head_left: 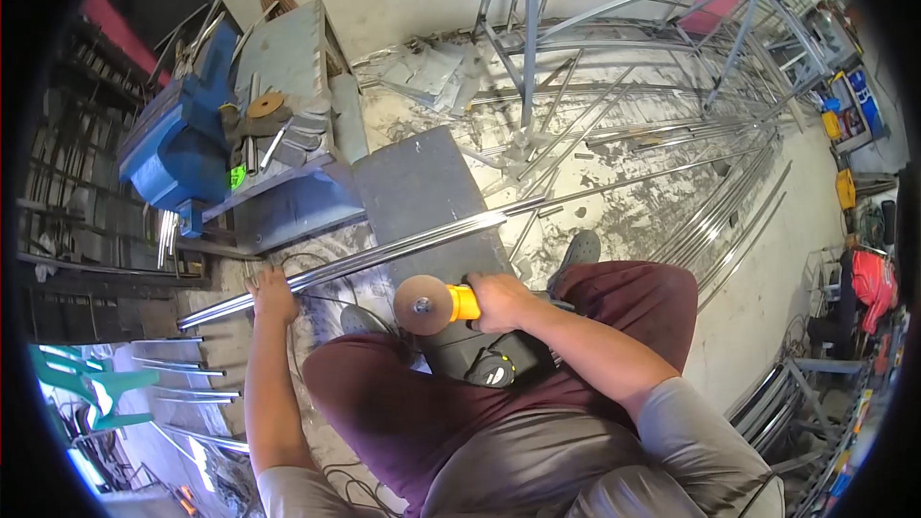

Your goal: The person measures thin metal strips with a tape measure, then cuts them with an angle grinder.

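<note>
My left hand (272, 294) is closed around the near part of a bundle of shiny metal tubes (403, 247), which lies across a dark flat board (417, 182). In my right hand (501, 301) is a yellow angle grinder (464, 303) with a round brown disc (422, 305) facing up. The disc is just below the tubes and apart from them. A black tape measure (491, 368) rests between my legs, below the grinder.
A blue bench vise (177, 149) stands on a metal bench (278, 58) at the upper left. Long thin rods (710, 221) lie on the floor to the right, below a grey metal frame (531, 38). A green plastic chair (106, 388) is at the lower left.
</note>
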A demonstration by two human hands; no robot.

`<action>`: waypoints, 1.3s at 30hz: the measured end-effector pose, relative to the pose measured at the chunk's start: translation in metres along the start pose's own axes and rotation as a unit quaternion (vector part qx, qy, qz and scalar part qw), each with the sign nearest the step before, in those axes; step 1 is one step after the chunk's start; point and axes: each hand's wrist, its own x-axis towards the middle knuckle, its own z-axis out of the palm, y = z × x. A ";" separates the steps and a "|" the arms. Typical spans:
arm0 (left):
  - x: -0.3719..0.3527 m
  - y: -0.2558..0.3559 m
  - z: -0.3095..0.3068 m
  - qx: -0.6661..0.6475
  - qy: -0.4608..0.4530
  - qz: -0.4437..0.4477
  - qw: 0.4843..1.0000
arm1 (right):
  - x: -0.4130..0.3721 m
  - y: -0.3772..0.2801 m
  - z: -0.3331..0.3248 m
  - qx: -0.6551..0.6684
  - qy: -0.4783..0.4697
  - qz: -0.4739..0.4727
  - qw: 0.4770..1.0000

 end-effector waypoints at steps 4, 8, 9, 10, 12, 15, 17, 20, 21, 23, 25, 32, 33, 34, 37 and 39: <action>-0.025 0.055 -0.035 -0.129 0.125 0.196 0.964 | -0.033 0.017 -0.041 0.151 0.067 0.069 0.984; -0.041 0.179 -0.061 -0.193 0.114 0.285 0.932 | -0.057 0.050 -0.086 0.419 0.219 -0.051 0.880; -0.043 0.209 -0.060 -0.238 0.108 0.299 0.918 | -0.068 0.054 -0.102 0.463 0.227 -0.048 0.856; -0.046 0.233 -0.056 -0.231 0.147 0.318 0.907 | -0.078 0.057 -0.119 0.505 0.236 -0.047 0.829; -0.034 0.274 -0.026 -0.283 0.218 0.310 0.881 | -0.084 0.109 -0.127 0.634 0.141 -0.052 0.759; -0.028 0.294 -0.017 -0.281 0.242 0.258 0.892 | -0.078 0.134 -0.117 0.758 0.142 -0.157 0.617; -0.021 0.300 -0.002 -0.289 0.293 0.251 0.876 | -0.087 0.150 -0.108 0.696 0.254 -0.079 0.667; -0.026 0.300 0.004 -0.309 0.326 0.243 0.860 | -0.089 0.216 -0.108 0.735 0.215 -0.043 0.641; -0.025 0.300 0.002 -0.310 0.337 0.241 0.856 | -0.084 0.221 -0.109 0.748 0.214 -0.046 0.627; -0.024 0.301 -0.004 -0.313 0.342 0.244 0.852 | -0.075 0.223 -0.109 0.749 0.237 -0.048 0.617; -0.024 0.300 -0.006 -0.315 0.342 0.245 0.851 | -0.070 0.227 -0.098 0.762 0.250 -0.045 0.596; -0.025 0.297 -0.015 -0.319 0.305 0.235 0.866 | -0.071 0.218 -0.066 0.803 0.143 0.020 0.578; -0.023 0.298 -0.006 -0.320 0.301 0.226 0.869 | -0.073 0.209 -0.069 0.799 0.138 0.038 0.585; -0.021 0.300 0.002 -0.327 0.296 0.222 0.870 | -0.075 0.199 -0.072 0.792 0.139 0.058 0.592; -0.023 0.300 -0.011 -0.326 0.307 0.229 0.864 | -0.077 0.186 -0.060 0.809 0.128 0.090 0.566; -0.023 0.302 -0.015 -0.312 0.325 0.239 0.860 | -0.073 0.181 -0.051 0.779 0.145 0.069 0.606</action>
